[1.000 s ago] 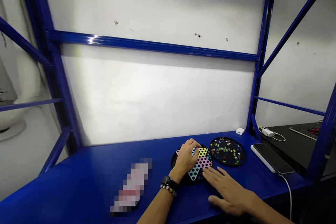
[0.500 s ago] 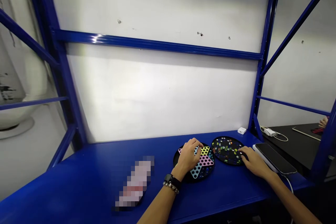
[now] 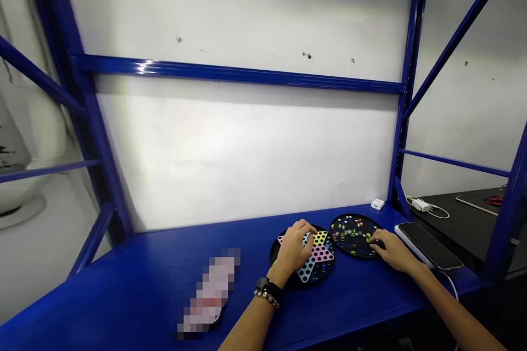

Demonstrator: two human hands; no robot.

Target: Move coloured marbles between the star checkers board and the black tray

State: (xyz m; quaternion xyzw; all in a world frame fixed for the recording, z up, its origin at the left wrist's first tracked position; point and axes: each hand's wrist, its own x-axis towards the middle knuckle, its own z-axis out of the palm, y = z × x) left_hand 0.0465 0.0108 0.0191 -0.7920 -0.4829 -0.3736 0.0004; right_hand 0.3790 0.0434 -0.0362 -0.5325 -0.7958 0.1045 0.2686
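A round black Chinese checkers board [image 3: 319,264] with a pastel star of holes lies on the blue shelf. My left hand [image 3: 293,249] rests on its left side with fingers curled over the board; a watch and bead bracelet sit on that wrist. To the right lies a round black tray [image 3: 349,230] filled with several coloured marbles. My right hand [image 3: 391,249] is at the tray's right edge, its fingertips curled down among the marbles; whether they hold one is hidden.
A phone [image 3: 428,245] on a white slab with a cable lies at the right end of the blue shelf [image 3: 144,285]. A small white box [image 3: 377,204] stands by the wall. A blurred-out object [image 3: 208,296] lies to the left. Blue rack posts flank the shelf.
My right hand has moved from the shelf in front of the board up and right to the marble tray's edge. My left hand has stayed on the board.
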